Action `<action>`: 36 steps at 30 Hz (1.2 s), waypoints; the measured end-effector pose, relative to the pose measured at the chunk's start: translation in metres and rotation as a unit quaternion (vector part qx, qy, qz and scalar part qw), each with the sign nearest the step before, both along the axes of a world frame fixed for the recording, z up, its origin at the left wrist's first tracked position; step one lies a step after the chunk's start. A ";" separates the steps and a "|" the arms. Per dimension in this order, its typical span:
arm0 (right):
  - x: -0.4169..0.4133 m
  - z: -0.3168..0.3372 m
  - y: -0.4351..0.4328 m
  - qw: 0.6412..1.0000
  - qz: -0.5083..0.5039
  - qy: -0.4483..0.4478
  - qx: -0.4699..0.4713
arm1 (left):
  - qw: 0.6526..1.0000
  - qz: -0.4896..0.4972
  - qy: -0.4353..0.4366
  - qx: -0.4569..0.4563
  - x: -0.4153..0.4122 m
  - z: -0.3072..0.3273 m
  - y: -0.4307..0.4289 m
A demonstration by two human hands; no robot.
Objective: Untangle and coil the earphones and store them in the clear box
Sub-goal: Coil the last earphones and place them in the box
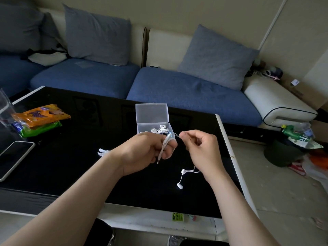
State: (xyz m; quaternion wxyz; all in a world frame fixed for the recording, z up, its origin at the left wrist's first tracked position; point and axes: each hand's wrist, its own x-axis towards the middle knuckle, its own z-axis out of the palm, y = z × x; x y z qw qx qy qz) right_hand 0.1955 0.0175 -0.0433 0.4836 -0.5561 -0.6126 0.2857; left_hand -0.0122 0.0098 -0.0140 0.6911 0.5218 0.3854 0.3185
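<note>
Now, pinching limp, featherlight earphones (164,145) in right hand (199,150) fingertips, looped round curled left hand (149,152) fingers at nine o'clock, buds (180,185) dangling at six, open clear box (151,114) at twelve, probably best gripped mid-cord, gently

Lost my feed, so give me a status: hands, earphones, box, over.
Left hand grips cable wound round its fingers, plug hanging. Right hand pinches cable; earbuds hang below. Clear box open behind, other earphones inside. Nothing in the way.
</note>
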 end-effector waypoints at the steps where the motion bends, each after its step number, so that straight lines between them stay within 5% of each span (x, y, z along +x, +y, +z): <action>1: 0.000 -0.001 0.001 1.000 0.004 -0.008 -0.014 | 1.000 0.007 -0.016 -0.010 -0.001 -0.001 0.001; 6: -0.010 -0.007 -0.002 0.986 0.045 -0.095 -0.133 | 0.997 0.069 -0.023 -0.010 -0.004 -0.005 0.008; 12: -0.030 -0.003 -0.013 0.955 0.163 -0.083 -0.235 | 0.988 0.152 -0.010 0.033 -0.001 -0.006 0.008; 15: -0.036 0.004 -0.020 0.954 0.186 -0.055 -0.227 | 0.973 0.138 0.137 0.125 -0.004 -0.012 0.008; 20: -0.034 0.017 -0.023 0.982 0.142 0.009 -0.127 | 0.896 0.028 0.386 0.217 -0.011 -0.019 0.006; 28: -0.019 0.009 -0.009 1.000 -0.013 0.018 -0.021 | 0.965 -0.019 0.214 0.150 -0.003 -0.006 0.000; 36: -0.019 0.004 -0.005 0.987 0.022 -0.023 -0.156 | 0.994 0.048 0.064 0.075 -0.009 0.004 -0.002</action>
